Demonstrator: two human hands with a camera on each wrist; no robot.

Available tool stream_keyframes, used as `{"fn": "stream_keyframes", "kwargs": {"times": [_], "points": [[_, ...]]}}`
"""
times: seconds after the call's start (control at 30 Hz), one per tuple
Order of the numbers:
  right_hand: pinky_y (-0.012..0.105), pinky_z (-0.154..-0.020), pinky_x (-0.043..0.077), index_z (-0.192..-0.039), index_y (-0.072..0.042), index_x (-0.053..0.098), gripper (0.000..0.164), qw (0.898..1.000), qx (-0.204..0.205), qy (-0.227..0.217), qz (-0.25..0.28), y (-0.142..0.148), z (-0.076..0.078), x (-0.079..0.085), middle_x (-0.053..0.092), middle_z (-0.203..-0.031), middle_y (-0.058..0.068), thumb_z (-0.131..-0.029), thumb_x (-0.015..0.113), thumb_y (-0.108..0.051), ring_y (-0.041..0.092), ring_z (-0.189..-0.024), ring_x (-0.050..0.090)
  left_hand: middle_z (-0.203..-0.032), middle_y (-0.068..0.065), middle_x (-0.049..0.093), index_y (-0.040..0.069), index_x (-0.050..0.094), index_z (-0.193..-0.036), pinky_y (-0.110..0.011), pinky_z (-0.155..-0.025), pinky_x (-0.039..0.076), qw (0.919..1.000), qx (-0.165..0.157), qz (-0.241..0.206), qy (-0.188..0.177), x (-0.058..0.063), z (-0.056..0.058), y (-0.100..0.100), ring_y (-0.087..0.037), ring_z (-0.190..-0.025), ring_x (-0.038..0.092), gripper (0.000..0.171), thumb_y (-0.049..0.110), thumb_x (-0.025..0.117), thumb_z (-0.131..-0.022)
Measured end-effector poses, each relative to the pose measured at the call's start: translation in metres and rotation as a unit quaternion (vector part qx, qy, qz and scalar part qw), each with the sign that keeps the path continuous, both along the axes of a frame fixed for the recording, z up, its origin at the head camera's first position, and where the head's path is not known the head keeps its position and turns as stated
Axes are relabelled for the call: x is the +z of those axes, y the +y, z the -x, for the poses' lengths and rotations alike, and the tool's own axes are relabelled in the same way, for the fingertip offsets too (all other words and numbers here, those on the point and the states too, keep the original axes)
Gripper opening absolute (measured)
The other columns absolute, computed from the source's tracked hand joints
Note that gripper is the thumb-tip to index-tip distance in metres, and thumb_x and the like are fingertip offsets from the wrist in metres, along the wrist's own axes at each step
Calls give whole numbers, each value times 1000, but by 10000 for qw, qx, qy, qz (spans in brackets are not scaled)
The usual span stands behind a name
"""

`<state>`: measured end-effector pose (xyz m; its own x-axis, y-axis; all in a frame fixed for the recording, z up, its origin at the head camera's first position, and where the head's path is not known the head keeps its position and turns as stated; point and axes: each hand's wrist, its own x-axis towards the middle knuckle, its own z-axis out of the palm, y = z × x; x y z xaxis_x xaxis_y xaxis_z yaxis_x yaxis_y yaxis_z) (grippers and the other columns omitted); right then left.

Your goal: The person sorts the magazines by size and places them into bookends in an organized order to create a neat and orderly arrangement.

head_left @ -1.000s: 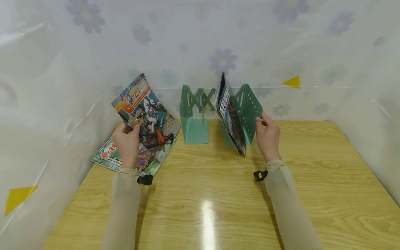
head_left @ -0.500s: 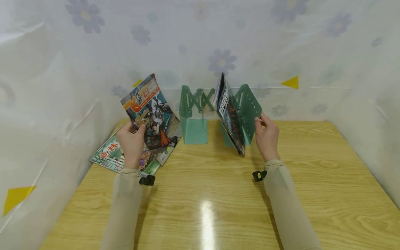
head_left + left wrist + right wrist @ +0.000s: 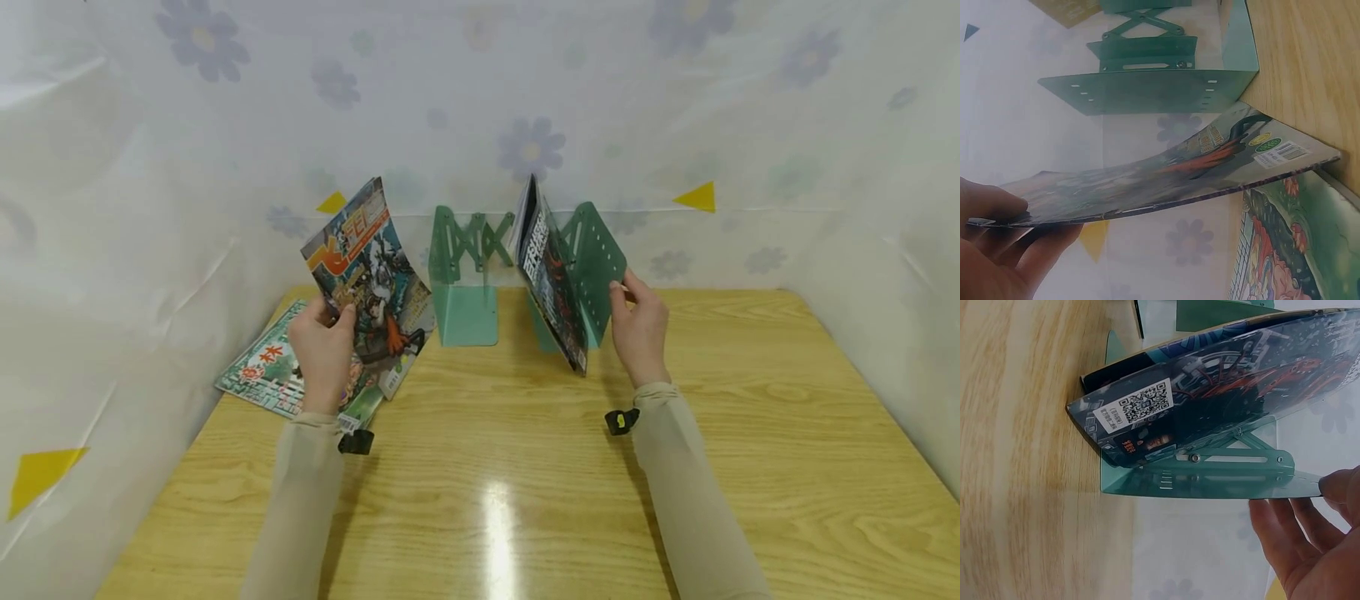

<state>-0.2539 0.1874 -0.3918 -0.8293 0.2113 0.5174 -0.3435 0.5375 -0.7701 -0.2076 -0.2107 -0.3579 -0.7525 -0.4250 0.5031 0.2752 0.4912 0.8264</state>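
Note:
My left hand (image 3: pixel 322 354) pinches a colourful magazine (image 3: pixel 375 292) by its left edge, thumb on the cover and fingers behind. The magazine is raised and tilted, its lower corner close over the table, just left of the green expandable bookend (image 3: pixel 468 317). My right hand (image 3: pixel 640 333) pinches the outer edge of the bookend's perforated right plate (image 3: pixel 1210 481). Inside that plate stands a dark magazine (image 3: pixel 551 287), leaning, with a QR code on its cover in the right wrist view. Under my left hand another magazine (image 3: pixel 262 362) lies flat on the table.
The wooden table (image 3: pixel 480 450) meets a flower-patterned sheet (image 3: pixel 480 100) at the back and sides. Yellow triangles (image 3: pixel 697 197) are stuck on the sheet. Folding cross-links (image 3: pixel 480 242) join the bookend's two plates along the back.
My left hand has carried its magazine to the right, nearer the bookend, uncovering more of the flat magazine below. My right hand and the dark magazine stay in place.

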Motion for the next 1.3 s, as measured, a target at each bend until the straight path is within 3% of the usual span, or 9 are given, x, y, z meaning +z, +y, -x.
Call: {"fn": "stream_keyframes", "kwargs": {"times": [0.33,0.47,0.57,0.67,0.93,1.17,1.3], "points": [[51,-82,52,-143,-17,53,40,10000,25,5,-19,2,0,0,57,-137,11,-104,52,-28,33,-108,61,-58,-13,44,4,54,-72,-29,-45,27,9998,-79,26,-176,-5,-9,5,-21,-47,33,31,19,64,-97],[50,-81,53,-142,-17,54,40,10000,-9,3,-59,1,0,-1,58,-136,11,-104,53,-28,33,-108,61,-65,-13,58,2,66,-82,-26,-44,32,9996,8,-38,-281,-6,-14,4,-20,-51,44,22,19,66,-96],[51,-81,53,-142,-16,54,40,9999,-13,4,-104,1,0,-1,58,-136,12,-104,53,-27,33,-108,61,-81,-10,70,4,73,-95,-21,-51,43,9992,113,-51,-368,-8,-17,3,-16,-64,60,16,19,67,-95],[51,-82,53,-143,-15,54,40,9999,-15,38,-118,1,0,0,58,-136,13,-104,53,-26,34,-109,61,-93,-8,72,7,75,-105,-19,-58,50,9995,86,-64,-309,-9,-18,2,-14,-77,68,18,20,67,-95],[51,-79,53,-142,-13,54,39,9999,31,137,-71,0,-1,0,57,-136,13,-103,54,-23,34,-108,62,-70,-8,63,3,66,-82,-21,-45,36,9978,58,653,-8,-9,-27,4,-18,-54,51,19,17,67,-95],[51,-79,53,-141,-13,55,39,9998,8,166,-83,0,-1,0,58,-135,13,-104,53,-23,35,-107,62,-84,-8,70,3,72,-102,-17,-50,44,9958,-100,905,52,-10,-35,5,-14,-62,60,15,15,66,-95],[50,-79,53,-141,-13,56,39,9998,-2,182,-92,0,0,0,59,-134,14,-104,53,-23,34,-107,62,-85,-8,71,3,72,-103,-16,-50,43,9965,-188,817,72,-11,-40,3,-12,-62,60,14,14,66,-95]]}}
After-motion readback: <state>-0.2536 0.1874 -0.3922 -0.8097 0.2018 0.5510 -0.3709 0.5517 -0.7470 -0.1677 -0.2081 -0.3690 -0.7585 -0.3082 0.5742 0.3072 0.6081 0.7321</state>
